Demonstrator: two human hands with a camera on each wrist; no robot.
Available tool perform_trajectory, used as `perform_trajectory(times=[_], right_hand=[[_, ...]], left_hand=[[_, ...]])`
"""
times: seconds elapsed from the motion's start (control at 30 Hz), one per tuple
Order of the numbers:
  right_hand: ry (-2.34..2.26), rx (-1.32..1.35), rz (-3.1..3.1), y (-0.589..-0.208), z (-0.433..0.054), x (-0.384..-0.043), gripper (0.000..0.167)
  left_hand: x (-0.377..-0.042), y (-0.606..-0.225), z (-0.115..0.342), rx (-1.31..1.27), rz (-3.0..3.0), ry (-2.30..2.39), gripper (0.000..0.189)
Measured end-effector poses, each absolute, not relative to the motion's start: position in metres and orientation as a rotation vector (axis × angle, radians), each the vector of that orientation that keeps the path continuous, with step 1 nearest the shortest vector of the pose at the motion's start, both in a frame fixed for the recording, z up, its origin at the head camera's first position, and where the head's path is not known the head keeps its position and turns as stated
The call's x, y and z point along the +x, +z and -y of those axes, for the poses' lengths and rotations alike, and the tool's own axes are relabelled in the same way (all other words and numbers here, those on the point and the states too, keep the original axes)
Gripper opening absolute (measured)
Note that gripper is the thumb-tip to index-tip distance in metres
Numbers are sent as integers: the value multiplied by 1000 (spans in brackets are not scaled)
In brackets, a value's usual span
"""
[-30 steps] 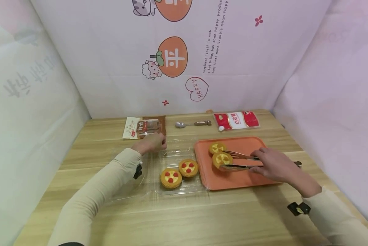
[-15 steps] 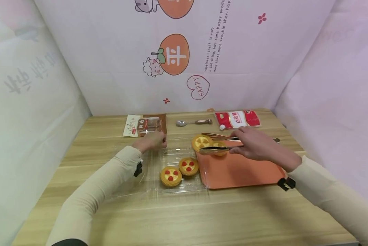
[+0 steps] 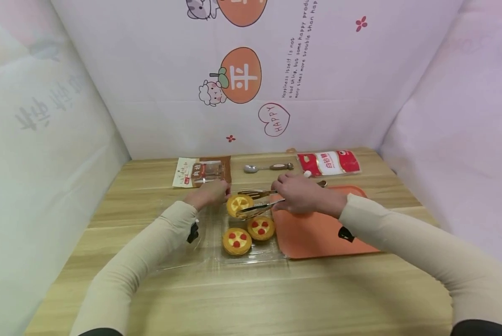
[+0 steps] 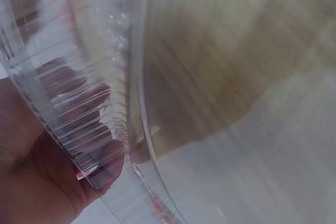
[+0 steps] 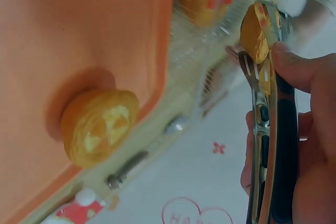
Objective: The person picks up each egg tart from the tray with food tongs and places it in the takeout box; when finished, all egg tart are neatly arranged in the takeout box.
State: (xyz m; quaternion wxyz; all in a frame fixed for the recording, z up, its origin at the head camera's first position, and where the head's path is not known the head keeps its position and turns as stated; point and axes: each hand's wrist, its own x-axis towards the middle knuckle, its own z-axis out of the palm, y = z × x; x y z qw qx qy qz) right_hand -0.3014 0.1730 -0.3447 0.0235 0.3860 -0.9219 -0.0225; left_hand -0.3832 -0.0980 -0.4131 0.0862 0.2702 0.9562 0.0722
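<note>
My right hand grips metal tongs by their dark handles. Between the tong tips is a custard tart with a yellow cross-like topping, over the back part of the clear plastic container. Inside that container sit two tarts with red dots, a nearer one and one to its right. At the container's back left, my left hand pinches its clear ribbed edge. Another yellow-topped tart rests on the orange tray; the right hand hides it in the head view.
The container's clear lid lies spread to the left under the left forearm. Along the back are a brown-and-cream packet, a spoon and a red-and-white pouch. Printed white cloth walls enclose the wooden table.
The right hand has lifted one yellow-topped tart off the orange tray with the tongs and carried it left over the container. The left hand has stayed at the container's edge.
</note>
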Motion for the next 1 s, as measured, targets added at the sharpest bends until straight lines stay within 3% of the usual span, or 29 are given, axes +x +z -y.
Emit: perform_trajectory(times=[0.63,1.0], right_hand=[[-179,1220,2956,-372,-155,-306,50],[38,1182,2986,-362,-164,-313,59]], left_hand=[[-380,-416,96,796,-2839,226,12],[-382,-415,97,799,-2847,214,11]])
